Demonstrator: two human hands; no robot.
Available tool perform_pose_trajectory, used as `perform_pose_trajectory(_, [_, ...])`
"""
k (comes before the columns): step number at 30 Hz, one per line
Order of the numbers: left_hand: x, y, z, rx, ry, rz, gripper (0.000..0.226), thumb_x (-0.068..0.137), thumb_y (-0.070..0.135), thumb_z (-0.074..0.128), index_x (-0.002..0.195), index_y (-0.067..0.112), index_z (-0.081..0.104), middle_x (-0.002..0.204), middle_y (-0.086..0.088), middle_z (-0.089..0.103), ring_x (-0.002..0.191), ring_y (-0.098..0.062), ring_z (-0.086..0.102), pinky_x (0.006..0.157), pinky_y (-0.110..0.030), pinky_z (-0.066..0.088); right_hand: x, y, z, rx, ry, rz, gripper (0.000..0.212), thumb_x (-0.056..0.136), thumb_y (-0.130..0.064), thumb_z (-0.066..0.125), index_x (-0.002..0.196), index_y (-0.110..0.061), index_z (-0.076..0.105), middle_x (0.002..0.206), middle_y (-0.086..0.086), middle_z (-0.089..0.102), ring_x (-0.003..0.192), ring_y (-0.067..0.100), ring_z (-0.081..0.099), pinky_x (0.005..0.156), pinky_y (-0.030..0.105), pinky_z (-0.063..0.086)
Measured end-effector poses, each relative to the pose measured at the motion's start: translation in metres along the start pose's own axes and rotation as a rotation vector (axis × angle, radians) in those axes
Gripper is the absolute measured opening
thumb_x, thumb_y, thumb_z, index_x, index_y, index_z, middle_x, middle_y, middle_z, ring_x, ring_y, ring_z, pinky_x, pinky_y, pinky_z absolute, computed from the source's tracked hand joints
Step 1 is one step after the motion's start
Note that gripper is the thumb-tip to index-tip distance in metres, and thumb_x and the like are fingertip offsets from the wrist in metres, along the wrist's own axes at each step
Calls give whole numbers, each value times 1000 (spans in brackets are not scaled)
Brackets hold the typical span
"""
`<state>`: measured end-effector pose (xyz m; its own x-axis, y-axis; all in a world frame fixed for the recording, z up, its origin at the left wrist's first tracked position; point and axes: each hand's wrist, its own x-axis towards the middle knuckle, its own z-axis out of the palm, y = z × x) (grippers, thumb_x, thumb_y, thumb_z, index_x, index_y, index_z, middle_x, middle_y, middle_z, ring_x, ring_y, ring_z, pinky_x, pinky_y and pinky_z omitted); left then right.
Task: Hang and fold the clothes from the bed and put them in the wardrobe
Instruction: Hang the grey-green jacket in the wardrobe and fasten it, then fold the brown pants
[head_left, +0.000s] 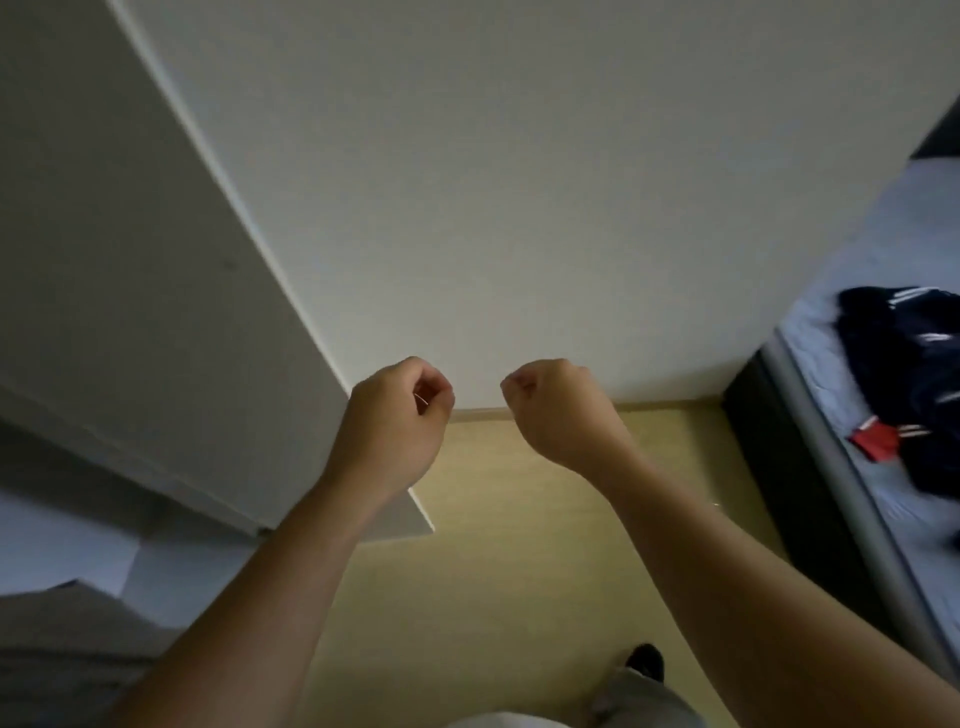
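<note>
While both forearms reach forward, left hand (395, 415) curls into fist, nothing visibly held; right hand (558, 408) likewise fisted, empty. Hands close together, apart, both well left of bed (883, 234). Dark clothes (904, 364) with white stripes lie bunched on bed; red piece (878, 441) at pile's near edge. White wardrobe panel (130, 260) stands farthest left of bed, beyond left hand.

Single head-worn wide-angle view, facing forward and down, near the wall (519, 182); wardrobe (130, 260) at nine o'clock, bed (883, 249) at three.
</note>
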<state>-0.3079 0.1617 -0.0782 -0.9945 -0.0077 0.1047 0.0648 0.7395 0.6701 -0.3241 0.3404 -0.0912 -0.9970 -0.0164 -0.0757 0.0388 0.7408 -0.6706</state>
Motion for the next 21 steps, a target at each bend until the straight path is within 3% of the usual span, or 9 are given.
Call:
perform_pose_trajectory(6, [47,132,141,-27,-216,181,7,93,21,67,85,23,67,78,16,65,75,4,59,59,-5,40,9,151,-120,13,155,210,30,98,-23,49,94,-5,72,88,10,75,83,29,70,73,43,61])
perform_pose_trajectory(9, [67,209,216,-66,-308,264,8,92,22,68,85,22,67,76,14,66,73,2,60,59,-7,41,8,224,-186,-4,251,330,29,97,-24,50,87,-7,72,80,6,74,79,24,69,69,35,57])
perform_pose_trajectory(18, [113,373,389,-29,-609,500,5,93,25,67,89,24,69,78,15,67,73,1,61,60,-6,40,-13,387,-313,63,445,635,28,97,-24,50,98,-5,71,87,11,72,82,28,66,74,47,58])
perform_pose_trajectory(21, [129,412,446,-27,-721,565,4,95,26,66,92,24,68,82,14,66,76,-1,61,66,-16,46,-14,431,-342,78,497,727,30,100,-27,50,95,-10,74,87,6,73,79,23,66,75,43,59])
